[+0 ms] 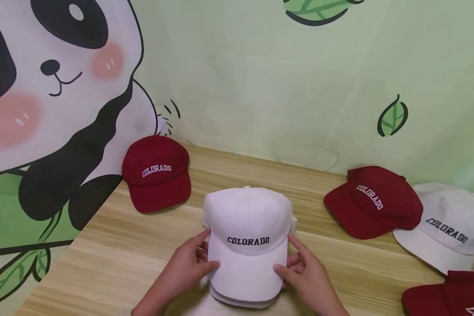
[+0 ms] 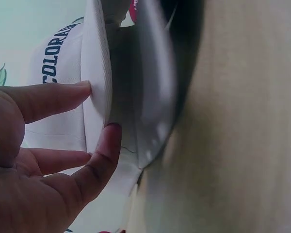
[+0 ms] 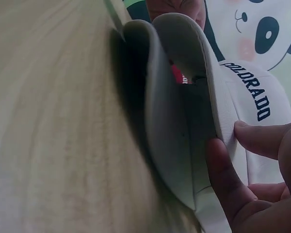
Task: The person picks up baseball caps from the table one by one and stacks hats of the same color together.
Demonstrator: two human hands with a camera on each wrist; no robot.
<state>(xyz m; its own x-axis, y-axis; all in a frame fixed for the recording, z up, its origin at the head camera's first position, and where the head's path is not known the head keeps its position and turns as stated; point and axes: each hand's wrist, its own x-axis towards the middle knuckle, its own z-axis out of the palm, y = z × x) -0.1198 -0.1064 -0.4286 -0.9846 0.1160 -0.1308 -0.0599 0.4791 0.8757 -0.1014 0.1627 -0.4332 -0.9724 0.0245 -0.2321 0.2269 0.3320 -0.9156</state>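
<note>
Two Hands Pinch the Brim of a White Cap Above Another White Cap

At the near middle of the wooden table [image 1: 114,250], the upper white cap [image 1: 248,219] is with its brim toward the near side and dark COLORADO letters on its front. The left hand [image 1: 189,263] pinches the left edge of this brim, with the thumb on top and a finger below; its other visible fingers are bent and a little spread. The right hand [image 1: 308,274] pinches the right edge in the same manner. Directly under is the lower white cap [image 3: 165,126]; a gap separates the two brims, but how deep one crown sits inside the other I cannot tell.

To the far left lies a red cap [image 1: 156,173] with white letters, brim toward the near side. On the right, a second red cap [image 1: 373,202] covers a part of a third white cap [image 1: 444,224]. In the near right corner, another red cap [image 1: 446,296] is cut by the picture's edge. Behind the table hangs a pale green backdrop [image 1: 241,87] with a panda drawing [image 1: 114,17].
</note>
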